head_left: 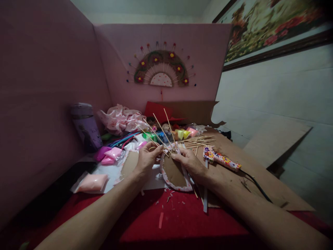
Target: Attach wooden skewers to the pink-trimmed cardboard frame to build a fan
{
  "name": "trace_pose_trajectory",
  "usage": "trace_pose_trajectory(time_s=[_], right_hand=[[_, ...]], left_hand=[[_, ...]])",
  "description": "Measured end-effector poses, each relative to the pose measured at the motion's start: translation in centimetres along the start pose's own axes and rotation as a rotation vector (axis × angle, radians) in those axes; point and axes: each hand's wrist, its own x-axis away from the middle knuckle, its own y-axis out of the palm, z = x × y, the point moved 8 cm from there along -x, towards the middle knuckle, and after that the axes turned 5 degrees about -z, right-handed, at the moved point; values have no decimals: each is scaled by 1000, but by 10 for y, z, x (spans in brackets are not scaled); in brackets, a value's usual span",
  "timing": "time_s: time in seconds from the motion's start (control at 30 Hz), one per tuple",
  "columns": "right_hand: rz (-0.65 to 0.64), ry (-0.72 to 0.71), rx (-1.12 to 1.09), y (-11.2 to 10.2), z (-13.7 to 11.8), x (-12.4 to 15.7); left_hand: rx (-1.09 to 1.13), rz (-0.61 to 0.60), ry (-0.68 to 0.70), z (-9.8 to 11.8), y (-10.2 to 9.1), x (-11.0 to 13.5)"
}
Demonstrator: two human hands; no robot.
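Observation:
Between my hands is a half-round cardboard piece [175, 172] edged with pink-patterned cloth. Several thin bamboo sticks [162, 133] fan up and away from its straight edge. My left hand [147, 158] pinches one of the sticks near its lower end, thumb against fingers. My right hand [191, 162] grips the cardboard piece at its upper right edge, the thumb pressed on the brown face. Its other fingers are hidden behind the piece. A second cardboard piece with a cloth edge [129, 165] lies to the left of my left hand.
A flower-patterned glue gun [221, 159] with a black cord lies right, a glue stick [205, 199] near it. Loose bamboo sticks [201, 140] pile behind. Clay packets [92, 182], crumpled cloth [122, 118] and a purple tumbler [86, 126] are left. A fan-shaped decoration [161, 55] hangs behind.

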Motion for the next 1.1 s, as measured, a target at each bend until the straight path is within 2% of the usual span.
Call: trace_pose_trajectory(time_s=[1.1], right_hand=[[-1,-15,18,0,-1,0]], left_hand=[[-3,7,-4,1,0,1]])
